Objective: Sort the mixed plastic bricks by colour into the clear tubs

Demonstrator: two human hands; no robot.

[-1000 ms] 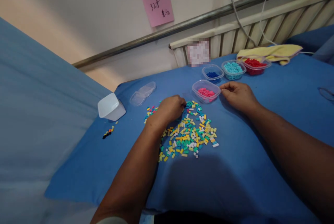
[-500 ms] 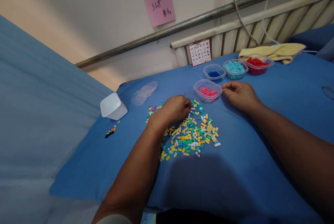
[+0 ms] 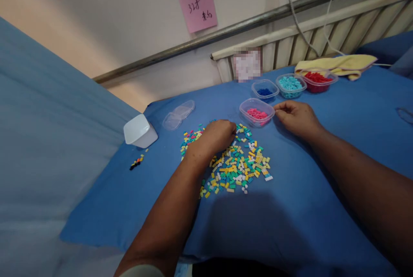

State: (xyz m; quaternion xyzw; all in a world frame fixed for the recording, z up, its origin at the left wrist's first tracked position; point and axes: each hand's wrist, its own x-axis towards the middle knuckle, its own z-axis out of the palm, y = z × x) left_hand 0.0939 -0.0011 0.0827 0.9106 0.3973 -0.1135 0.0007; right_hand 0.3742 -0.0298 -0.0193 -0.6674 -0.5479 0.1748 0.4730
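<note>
A heap of small mixed-colour bricks lies on the blue cloth. My left hand rests on the heap's far left side, fingers curled down into the bricks; what they pinch is hidden. My right hand lies loosely closed on the cloth just right of a clear tub of pink bricks, its fingertips near the tub's rim. Behind stand tubs of dark blue bricks, light blue bricks and red bricks.
A white upturned tub and clear lids sit at the left, with a few stray bricks nearby. A yellow towel lies by the radiator. A pink note hangs on the wall.
My left hand has shifted slightly right and nearer over the heap. My right hand has stayed by the pink tub.
</note>
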